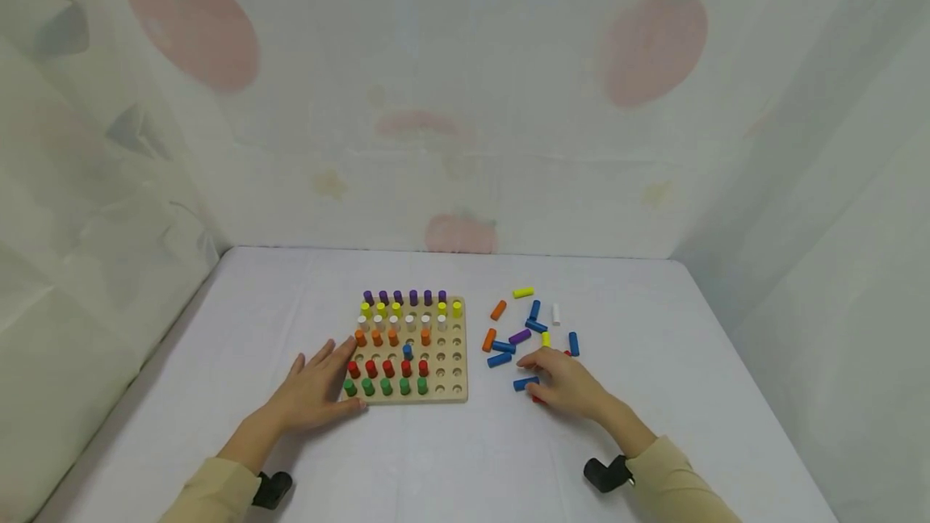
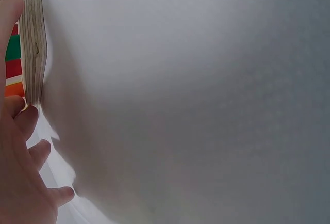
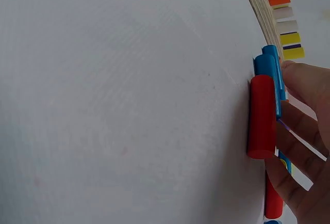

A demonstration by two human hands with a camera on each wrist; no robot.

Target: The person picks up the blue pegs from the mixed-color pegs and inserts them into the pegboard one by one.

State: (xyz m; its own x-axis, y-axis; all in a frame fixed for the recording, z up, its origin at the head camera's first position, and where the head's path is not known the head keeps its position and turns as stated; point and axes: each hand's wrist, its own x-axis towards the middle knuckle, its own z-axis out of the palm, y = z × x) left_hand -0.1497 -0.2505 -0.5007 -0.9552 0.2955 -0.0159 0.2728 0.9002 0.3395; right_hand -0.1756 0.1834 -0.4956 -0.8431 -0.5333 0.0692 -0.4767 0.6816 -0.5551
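**Picking a peg from the loose pile while I steady the board**

My right hand [image 1: 563,382] lies over the near edge of the loose pegs, fingers half curled down onto them. A red peg [image 3: 261,116] lies flat on the cloth against my fingertips [image 3: 304,87], with a blue peg [image 1: 525,383] just behind it by my thumb. Whether I already have one pinched or only touch them, I cannot tell. To do this well, I judge I should close thumb and forefinger on one peg only, near its middle, and lift it straight up so its neighbours don't roll.

My left hand [image 1: 316,390] rests flat and spread, fingers relaxed, against the near left corner of the wooden pegboard [image 1: 459,398], holding nothing; its fingertips [image 2: 27,114] touch the board's edge. I think keeping that light pressure will stop the board sliding.

On the board stand rows of green, red, orange, white, yellow and purple pegs, and one blue peg [image 1: 408,351] alone in the middle row. The right-hand columns and most of that middle row are open holes. The standing pegs crowd those holes, so a peg going in has to come from above.

Farther right, the other loose pegs [image 1: 519,337] lie scattered on the white tablecloth [image 1: 654,426]; beyond is a curtain with faded fruit prints [image 1: 465,103]
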